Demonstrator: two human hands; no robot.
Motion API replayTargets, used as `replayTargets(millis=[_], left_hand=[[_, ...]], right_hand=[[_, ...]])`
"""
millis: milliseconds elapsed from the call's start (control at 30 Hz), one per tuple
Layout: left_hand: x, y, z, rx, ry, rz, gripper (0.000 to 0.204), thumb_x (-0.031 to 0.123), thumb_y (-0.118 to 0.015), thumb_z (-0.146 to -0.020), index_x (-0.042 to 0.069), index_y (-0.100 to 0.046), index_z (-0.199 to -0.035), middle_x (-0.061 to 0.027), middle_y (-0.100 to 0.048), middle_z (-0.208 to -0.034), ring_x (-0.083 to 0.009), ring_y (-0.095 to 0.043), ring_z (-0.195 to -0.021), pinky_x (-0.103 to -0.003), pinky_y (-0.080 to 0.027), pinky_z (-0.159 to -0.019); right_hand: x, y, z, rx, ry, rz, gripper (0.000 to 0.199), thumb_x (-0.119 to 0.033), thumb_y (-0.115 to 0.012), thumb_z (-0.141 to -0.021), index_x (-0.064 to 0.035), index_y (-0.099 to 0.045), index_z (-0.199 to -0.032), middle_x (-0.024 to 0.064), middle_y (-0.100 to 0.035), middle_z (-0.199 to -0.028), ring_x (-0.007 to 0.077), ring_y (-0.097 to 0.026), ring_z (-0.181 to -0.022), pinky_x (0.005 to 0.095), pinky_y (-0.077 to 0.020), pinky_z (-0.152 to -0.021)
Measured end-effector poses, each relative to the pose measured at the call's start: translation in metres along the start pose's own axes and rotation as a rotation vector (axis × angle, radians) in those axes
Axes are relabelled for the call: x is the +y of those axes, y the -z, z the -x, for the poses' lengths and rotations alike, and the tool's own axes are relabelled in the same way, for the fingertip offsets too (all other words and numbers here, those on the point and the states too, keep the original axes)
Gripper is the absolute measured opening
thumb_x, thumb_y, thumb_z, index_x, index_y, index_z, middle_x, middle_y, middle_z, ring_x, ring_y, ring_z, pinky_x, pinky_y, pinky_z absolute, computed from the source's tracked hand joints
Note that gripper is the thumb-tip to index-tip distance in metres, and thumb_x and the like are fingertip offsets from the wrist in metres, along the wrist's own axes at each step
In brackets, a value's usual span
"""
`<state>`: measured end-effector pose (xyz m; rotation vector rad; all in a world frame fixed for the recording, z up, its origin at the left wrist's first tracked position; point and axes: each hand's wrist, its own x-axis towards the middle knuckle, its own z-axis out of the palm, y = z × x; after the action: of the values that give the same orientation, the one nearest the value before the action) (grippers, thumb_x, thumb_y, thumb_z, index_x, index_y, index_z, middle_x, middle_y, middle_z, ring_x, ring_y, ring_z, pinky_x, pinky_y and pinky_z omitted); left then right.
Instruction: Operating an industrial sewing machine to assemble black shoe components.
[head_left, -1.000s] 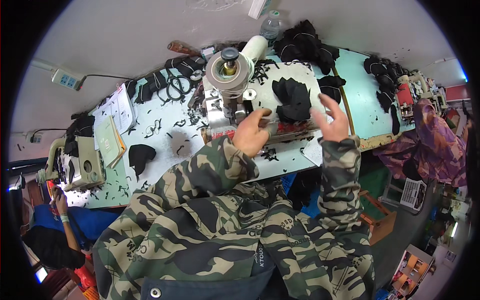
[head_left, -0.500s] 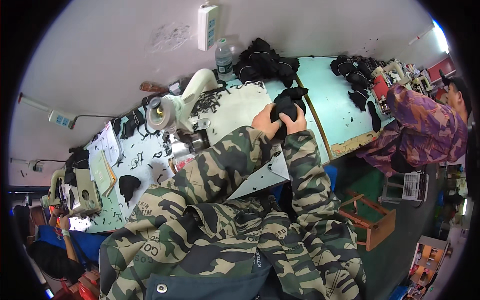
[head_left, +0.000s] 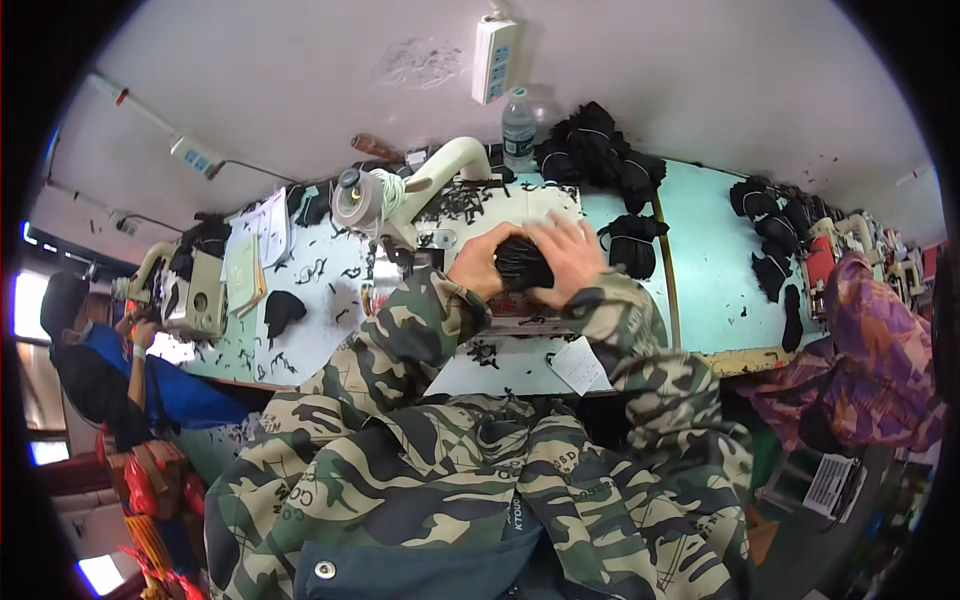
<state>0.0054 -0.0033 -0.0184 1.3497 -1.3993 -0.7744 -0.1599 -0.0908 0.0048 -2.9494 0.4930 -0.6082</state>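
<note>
My left hand (head_left: 482,262) is curled around a stack of black cloth pieces (head_left: 523,264) in front of the sewing machine. My right hand (head_left: 572,258) is at the stack's right side, its fingers stretched out and blurred by motion, the thumb near the cloth's lower edge. Just right of my hands a tied black bundle (head_left: 632,246) lies on the table. To their left stands the cream sewing machine (head_left: 430,185), with a wound spool of pale thread (head_left: 385,192) at its head end. Part of its bed is hidden by my hands and sleeves.
Behind are a water bottle (head_left: 518,130) and a heap of tied black bundles (head_left: 600,155). Black scraps (head_left: 470,200) litter the pale tabletop. Papers (head_left: 260,240) and a black piece (head_left: 284,313) lie left. Co-workers sit left (head_left: 120,350) and right (head_left: 860,360).
The tied bundle that was between my hands now lies on the table. My hands have moved left and nearer, to another black stack. The view has turned to the left.
</note>
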Motion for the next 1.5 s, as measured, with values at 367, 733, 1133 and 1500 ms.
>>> replayTargets(millis=[367,733,1133,1500], left_hand=[[-0.044,-0.009,0.029,0.197,-0.066,0.120,0.096,0.008,-0.074,-0.059,0.001,-0.019,-0.137,-0.0233,-0.039,-0.131,-0.0287,-0.041,-0.122,-0.033,-0.032,-0.101],[-0.036,-0.021,0.126,-0.136,-0.116,-0.362,0.042,0.009,-0.064,-0.076,0.006,-0.053,-0.116,-0.0149,-0.064,-0.096,-0.0261,-0.065,-0.081,-0.032,-0.051,-0.070],[-0.135,0.103,0.318,-0.329,0.088,-0.810,0.071,0.013,-0.067,-0.062,0.002,-0.040,-0.126,-0.0203,-0.039,-0.131,-0.0366,-0.041,-0.119,-0.042,-0.039,-0.094],[-0.229,0.368,0.317,0.526,0.931,-0.847,0.053,0.035,-0.064,-0.076,0.001,-0.053,-0.115,-0.0184,-0.062,-0.102,-0.0269,-0.062,-0.086,-0.034,-0.048,-0.077]], right_hand=[[-0.018,-0.036,-0.014,-0.247,-0.131,0.057,0.052,-0.030,-0.072,-0.058,-0.0085,-0.054,-0.102,0.0093,-0.057,-0.091,0.0272,-0.054,-0.091,0.0381,-0.0409,-0.079],[0.038,0.021,0.138,-0.097,-0.863,-0.072,0.067,-0.012,-0.068,-0.065,-0.0065,-0.042,-0.126,0.0161,-0.058,-0.109,0.0324,-0.057,-0.097,0.0403,-0.0460,-0.076],[0.028,-0.060,0.202,-0.333,-0.610,0.001,0.043,-0.034,-0.068,-0.056,-0.0130,-0.065,-0.093,0.0074,-0.060,-0.106,0.0317,-0.050,-0.102,0.0379,-0.0339,-0.100],[-0.052,-0.048,0.171,0.065,-1.051,-0.504,0.055,-0.013,-0.067,-0.077,0.0037,-0.043,-0.123,0.0214,-0.057,-0.107,0.0257,-0.058,-0.097,0.0346,-0.0450,-0.084]])
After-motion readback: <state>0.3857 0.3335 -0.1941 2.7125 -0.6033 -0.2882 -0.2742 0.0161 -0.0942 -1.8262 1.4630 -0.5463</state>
